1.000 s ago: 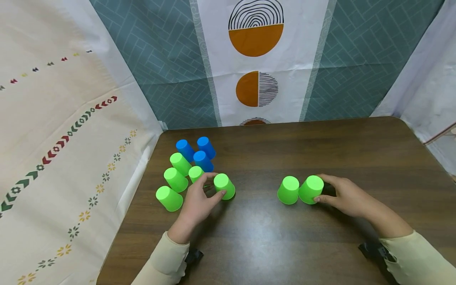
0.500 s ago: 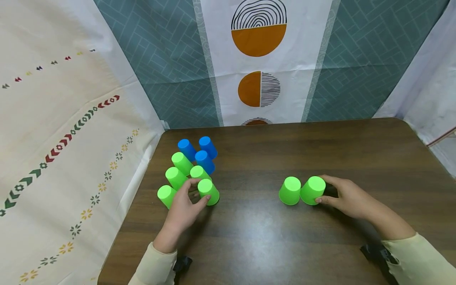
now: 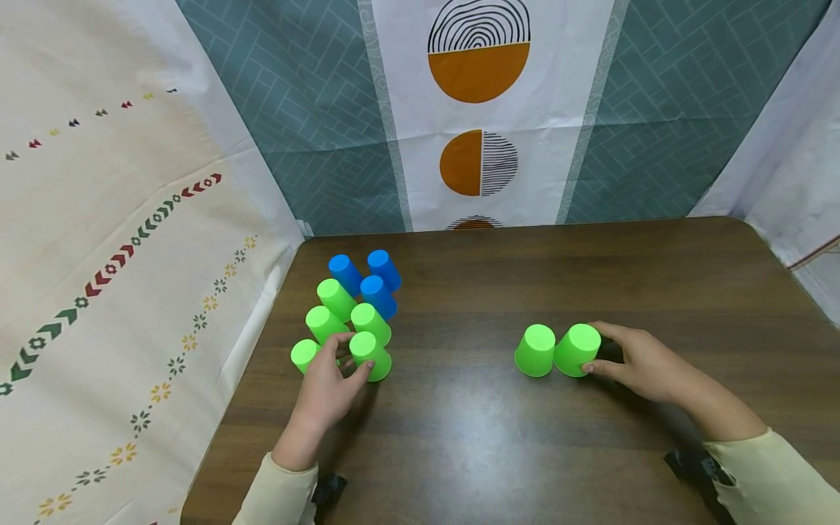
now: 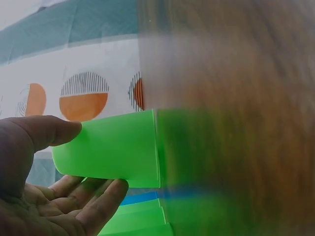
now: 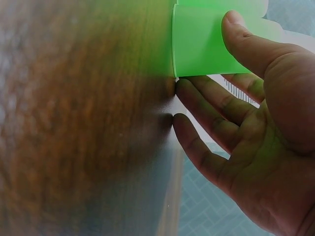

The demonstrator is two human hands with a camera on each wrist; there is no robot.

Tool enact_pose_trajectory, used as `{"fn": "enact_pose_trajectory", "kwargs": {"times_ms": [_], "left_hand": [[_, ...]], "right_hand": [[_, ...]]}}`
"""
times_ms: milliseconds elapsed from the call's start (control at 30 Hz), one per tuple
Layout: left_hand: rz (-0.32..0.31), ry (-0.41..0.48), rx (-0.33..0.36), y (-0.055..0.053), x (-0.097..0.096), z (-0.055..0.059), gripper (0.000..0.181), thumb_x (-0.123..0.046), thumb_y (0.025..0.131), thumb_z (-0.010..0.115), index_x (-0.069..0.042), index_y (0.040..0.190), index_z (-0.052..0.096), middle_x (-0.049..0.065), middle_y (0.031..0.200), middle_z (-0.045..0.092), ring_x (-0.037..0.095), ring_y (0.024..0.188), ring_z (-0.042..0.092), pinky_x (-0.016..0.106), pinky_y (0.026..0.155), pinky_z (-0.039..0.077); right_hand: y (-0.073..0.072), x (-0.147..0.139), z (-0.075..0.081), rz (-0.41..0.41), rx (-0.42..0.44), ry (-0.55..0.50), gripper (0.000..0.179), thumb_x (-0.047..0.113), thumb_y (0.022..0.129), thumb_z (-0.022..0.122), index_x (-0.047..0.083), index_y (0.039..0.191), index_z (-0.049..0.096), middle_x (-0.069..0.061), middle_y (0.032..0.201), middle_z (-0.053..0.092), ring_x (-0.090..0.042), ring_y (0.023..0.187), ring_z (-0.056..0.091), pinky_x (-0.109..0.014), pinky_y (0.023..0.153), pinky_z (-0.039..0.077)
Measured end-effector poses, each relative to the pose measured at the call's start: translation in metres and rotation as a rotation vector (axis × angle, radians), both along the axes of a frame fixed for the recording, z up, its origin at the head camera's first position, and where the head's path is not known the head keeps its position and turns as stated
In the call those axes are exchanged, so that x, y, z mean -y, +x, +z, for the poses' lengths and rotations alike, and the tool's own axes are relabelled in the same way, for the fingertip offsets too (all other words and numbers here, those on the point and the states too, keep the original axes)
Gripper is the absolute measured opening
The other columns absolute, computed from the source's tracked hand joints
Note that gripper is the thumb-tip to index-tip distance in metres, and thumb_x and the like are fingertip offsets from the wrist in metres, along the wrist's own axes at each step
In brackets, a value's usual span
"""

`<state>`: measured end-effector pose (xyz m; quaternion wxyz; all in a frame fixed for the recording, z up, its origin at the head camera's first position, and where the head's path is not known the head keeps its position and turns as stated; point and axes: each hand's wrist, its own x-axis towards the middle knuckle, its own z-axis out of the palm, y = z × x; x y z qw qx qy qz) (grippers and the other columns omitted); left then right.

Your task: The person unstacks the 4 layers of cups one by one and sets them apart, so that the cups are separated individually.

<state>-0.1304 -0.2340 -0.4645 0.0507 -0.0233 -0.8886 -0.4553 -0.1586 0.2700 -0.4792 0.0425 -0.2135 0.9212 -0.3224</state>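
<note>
My left hand (image 3: 326, 390) grips an upside-down green cup (image 3: 370, 356) between thumb and fingers, at the front of a cluster of cups on the left. In the left wrist view the thumb lies on one side of this green cup (image 4: 110, 147) and the fingertips on the other, its rim at the tabletop. My right hand (image 3: 639, 364) holds another upside-down green cup (image 3: 577, 351) the same way, thumb in front. Right beside it stands a second green cup (image 3: 534, 351). The right wrist view shows two lower fingertips reaching the table below the held cup (image 5: 199, 46).
Behind the left hand stand several upside-down green cups (image 3: 333, 299), one partly hidden by that hand. Several blue cups (image 3: 377, 295) stand farther back. The brown wooden table (image 3: 472, 452) reaches a patterned curtain (image 3: 420, 182) at the back and a white cloth (image 3: 164, 292) at left.
My left hand has moved left and slightly toward me with its green cup, now up against the cluster. The right hand and its two cups have stayed in place.
</note>
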Motion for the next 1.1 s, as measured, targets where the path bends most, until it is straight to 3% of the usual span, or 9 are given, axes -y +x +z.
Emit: {"fn": "enact_pose_trajectory", "kwargs": {"times_ms": [567,1100], "left_hand": [[0.017,-0.059,0.023,0.0031,0.0041,0.0019,0.052,-0.007,0.091,0.081,0.002,0.133,0.053,0.020,0.134,0.061,0.037,0.119,0.065,0.051,0.098,0.057],[0.004,-0.096,-0.012,0.0039,0.0032,0.0030,0.050,-0.006,0.091,0.080,0.005,0.132,0.053,0.023,0.131,0.063,0.039,0.116,0.066,0.053,0.098,0.057]], "right_hand": [[-0.0005,0.0003,0.0014,0.010,0.004,-0.010,0.061,0.040,0.089,0.084,0.011,0.138,0.062,-0.004,0.128,0.070,-0.041,0.125,0.062,-0.067,0.100,0.048],[-0.0003,0.0000,0.0017,0.003,0.008,-0.003,0.060,0.040,0.090,0.084,0.010,0.138,0.062,-0.005,0.127,0.070,-0.041,0.124,0.062,-0.068,0.100,0.048]]}}
